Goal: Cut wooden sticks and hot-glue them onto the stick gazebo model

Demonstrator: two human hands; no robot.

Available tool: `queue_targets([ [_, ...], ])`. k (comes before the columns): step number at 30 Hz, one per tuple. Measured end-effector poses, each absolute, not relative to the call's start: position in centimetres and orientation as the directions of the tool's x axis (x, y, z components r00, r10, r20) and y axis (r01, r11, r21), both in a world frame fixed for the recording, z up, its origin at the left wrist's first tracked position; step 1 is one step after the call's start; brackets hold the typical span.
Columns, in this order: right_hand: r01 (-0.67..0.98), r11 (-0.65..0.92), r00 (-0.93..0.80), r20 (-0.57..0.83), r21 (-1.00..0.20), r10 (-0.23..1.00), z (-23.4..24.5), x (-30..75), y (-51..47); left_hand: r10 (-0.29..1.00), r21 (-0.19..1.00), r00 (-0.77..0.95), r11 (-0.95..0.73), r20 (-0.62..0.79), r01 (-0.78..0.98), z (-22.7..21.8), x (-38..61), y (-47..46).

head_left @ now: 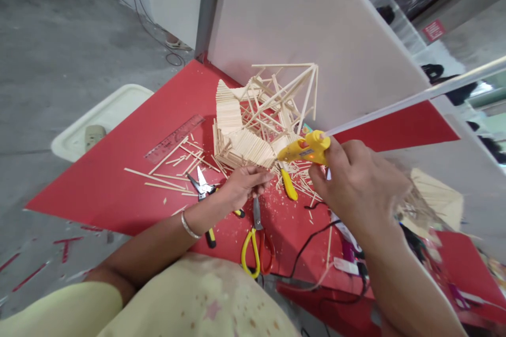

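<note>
My right hand is wrapped round a yellow glue gun. Its nozzle points left, at the near right edge of a model built from thin wooden sticks. Close to that same edge is my left hand, thumb and fingers pinched together; whatever lies between the fingertips is too small to make out. Just below the nozzle lies a yellow-handled knife. Scissors with one yellow and one red handle rest below my left hand. Cutting pliers lie open, partly hidden behind my left forearm.
Loose sticks and a clear ruler lie on the red tabletop. A black cord runs under my right arm towards a white power strip. A pale panel stands behind; a white stool is at left.
</note>
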State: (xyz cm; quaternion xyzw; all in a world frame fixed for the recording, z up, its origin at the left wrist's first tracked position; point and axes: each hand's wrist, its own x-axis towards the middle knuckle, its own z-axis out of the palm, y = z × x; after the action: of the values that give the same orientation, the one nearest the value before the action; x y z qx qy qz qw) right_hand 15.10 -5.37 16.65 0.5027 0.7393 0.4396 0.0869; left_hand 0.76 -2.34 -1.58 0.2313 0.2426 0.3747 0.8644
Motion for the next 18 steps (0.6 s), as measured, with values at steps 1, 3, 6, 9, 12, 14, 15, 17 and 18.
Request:
queue_targets([
  [1,0.666,0.11,-0.481,0.311,0.738,0.82,16.62,15.12,-5.35,0.76,0.583,0.603,0.611,-0.243,-0.535,-1.53,0.73,-2.35],
  [3,0.667,0.114,-0.479,0.306,0.737,0.823,16.54,15.18,-5.3,0.759,0.586,0.607,0.609,-0.235,-0.535,-1.44,0.68,-2.36],
  [6,0.668,0.11,-0.476,0.309,0.736,0.823,16.45,15.25,-5.26,0.761,0.588,0.605,0.607,-0.235,-0.535,-1.46,0.65,-2.37],
  [9,0.664,0.115,-0.484,0.308,0.739,0.819,16.43,15.3,-5.23,0.759,0.582,0.604,0.612,-0.243,-0.536,-1.6,0.66,-2.37],
  [12,0.665,0.112,-0.486,0.314,0.738,0.815,16.41,15.28,-5.24,0.758,0.577,0.607,0.614,-0.241,-0.539,-1.68,0.66,-2.4],
  [14,0.677,0.108,-0.477,0.321,0.728,0.818,16.37,15.28,-5.26,0.755,0.581,0.606,0.618,-0.25,-0.53,-1.69,0.66,-2.42],
  [15,0.684,0.11,-0.473,0.323,0.721,0.82,16.34,15.3,-5.26,0.754,0.582,0.604,0.62,-0.257,-0.526,-1.68,0.66,-2.44],
  [17,0.69,0.12,-0.477,0.325,0.713,0.816,16.26,15.4,-5.27,0.752,0.583,0.602,0.624,-0.268,-0.52,-1.7,0.69,-2.46],
  [18,0.689,0.123,-0.48,0.323,0.714,0.816,16.22,15.47,-5.26,0.753,0.583,0.601,0.623,-0.267,-0.521,-1.73,0.71,-2.48],
])
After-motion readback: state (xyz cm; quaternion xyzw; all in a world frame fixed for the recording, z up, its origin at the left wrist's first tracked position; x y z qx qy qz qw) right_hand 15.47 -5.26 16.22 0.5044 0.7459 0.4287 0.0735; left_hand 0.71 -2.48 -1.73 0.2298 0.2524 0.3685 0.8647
